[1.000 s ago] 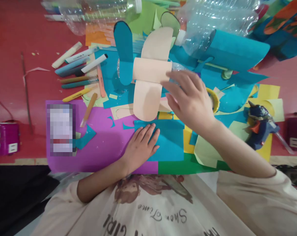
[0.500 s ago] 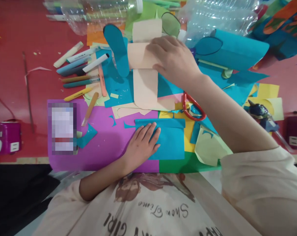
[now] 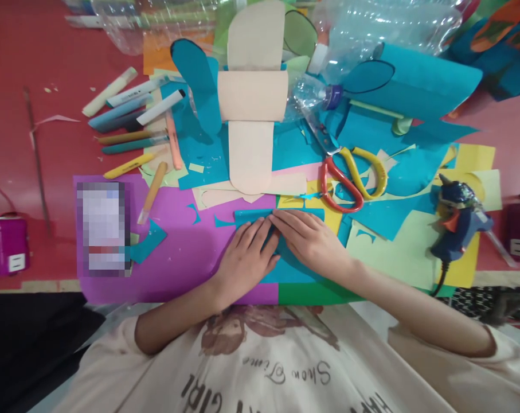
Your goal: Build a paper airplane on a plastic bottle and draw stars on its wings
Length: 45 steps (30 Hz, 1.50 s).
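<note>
Both hands lie on a blue paper sheet (image 3: 292,268) with a strip folded along its far edge. My left hand (image 3: 246,252) is flat, fingers stretched toward the fold. Beside it, my right hand (image 3: 313,238) also rests flat, its fingertips at the fold and meeting the left fingers. Part of the sheet is hidden under the hands. Beyond them stands a peach paper slipper shape (image 3: 251,149), a long rounded sole with a band (image 3: 253,96) across it. Left of that shape lies a blue sole-shaped cutout (image 3: 195,80).
Scissors (image 3: 341,178) with red and yellow handles lie beyond my right hand. A glue gun (image 3: 460,223) sits at the right. Several markers (image 3: 135,120) and a phone (image 3: 105,226) are at the left. Clear plastic bottles (image 3: 388,28) and a rolled blue sheet (image 3: 431,80) lie at the back.
My right hand has left the peach slipper shape and come down onto the blue sheet beside my left hand. The scissors and a bottle neck are uncovered. The left hand has stayed in place.
</note>
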Each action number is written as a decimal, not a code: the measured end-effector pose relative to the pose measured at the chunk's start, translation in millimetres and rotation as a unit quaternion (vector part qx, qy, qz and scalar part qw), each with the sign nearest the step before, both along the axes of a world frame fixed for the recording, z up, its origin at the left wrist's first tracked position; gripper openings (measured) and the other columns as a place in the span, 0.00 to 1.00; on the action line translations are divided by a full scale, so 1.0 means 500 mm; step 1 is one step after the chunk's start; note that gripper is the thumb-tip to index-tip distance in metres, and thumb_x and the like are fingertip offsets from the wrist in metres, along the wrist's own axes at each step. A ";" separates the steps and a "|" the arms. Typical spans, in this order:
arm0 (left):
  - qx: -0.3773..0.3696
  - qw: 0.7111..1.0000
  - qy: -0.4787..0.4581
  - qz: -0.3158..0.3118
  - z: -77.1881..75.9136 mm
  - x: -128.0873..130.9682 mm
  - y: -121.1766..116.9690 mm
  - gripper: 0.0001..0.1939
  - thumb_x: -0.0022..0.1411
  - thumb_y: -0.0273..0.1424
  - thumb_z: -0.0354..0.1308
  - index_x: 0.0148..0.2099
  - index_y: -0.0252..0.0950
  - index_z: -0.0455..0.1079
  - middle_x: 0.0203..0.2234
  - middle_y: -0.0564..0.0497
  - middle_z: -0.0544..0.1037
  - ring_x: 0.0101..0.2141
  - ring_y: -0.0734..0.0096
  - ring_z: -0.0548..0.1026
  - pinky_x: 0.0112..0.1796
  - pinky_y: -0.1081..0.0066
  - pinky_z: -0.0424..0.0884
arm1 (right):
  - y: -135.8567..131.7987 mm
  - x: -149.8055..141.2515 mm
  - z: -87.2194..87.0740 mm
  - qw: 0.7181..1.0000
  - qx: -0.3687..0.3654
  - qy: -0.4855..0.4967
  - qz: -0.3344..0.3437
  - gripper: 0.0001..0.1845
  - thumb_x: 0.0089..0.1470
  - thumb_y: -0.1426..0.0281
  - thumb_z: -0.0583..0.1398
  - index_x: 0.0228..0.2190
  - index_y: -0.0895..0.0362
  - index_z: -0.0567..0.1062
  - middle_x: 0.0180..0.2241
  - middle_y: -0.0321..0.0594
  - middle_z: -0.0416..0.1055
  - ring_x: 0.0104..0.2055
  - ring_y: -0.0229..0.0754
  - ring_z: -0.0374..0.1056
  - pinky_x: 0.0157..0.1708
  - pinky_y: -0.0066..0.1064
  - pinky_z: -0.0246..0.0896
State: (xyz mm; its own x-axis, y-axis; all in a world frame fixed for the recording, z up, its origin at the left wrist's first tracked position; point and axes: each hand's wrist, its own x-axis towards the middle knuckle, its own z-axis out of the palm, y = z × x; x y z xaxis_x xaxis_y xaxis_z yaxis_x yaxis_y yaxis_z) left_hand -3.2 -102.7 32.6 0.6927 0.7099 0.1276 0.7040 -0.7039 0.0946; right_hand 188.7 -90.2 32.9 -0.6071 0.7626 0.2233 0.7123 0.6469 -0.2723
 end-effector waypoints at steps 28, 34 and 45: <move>-0.059 0.998 0.026 0.000 0.039 -0.002 0.037 0.22 0.64 0.37 0.57 0.54 0.27 0.71 0.58 0.35 0.71 0.46 0.54 0.73 0.46 0.61 0.71 | -0.016 -0.003 0.019 0.996 0.025 -0.046 -0.078 0.15 0.61 0.79 0.50 0.42 0.62 0.75 0.52 0.48 0.76 0.48 0.46 0.72 0.46 0.35 0.67; -0.065 0.997 0.040 0.028 0.058 -0.032 0.041 0.20 0.70 0.38 0.51 0.55 0.29 0.71 0.57 0.36 0.73 0.49 0.54 0.73 0.47 0.61 0.72 | -0.020 0.034 0.034 0.994 0.014 -0.054 -0.092 0.11 0.61 0.77 0.52 0.41 0.60 0.73 0.50 0.50 0.77 0.46 0.49 0.71 0.44 0.38 0.66; -0.021 0.997 0.077 0.023 0.065 -0.067 0.046 0.19 0.71 0.35 0.49 0.56 0.32 0.72 0.56 0.42 0.75 0.48 0.55 0.74 0.43 0.60 0.70 | -0.032 0.083 0.042 0.984 0.052 -0.104 -0.132 0.07 0.61 0.75 0.55 0.39 0.60 0.73 0.47 0.49 0.79 0.48 0.50 0.70 0.40 0.37 0.62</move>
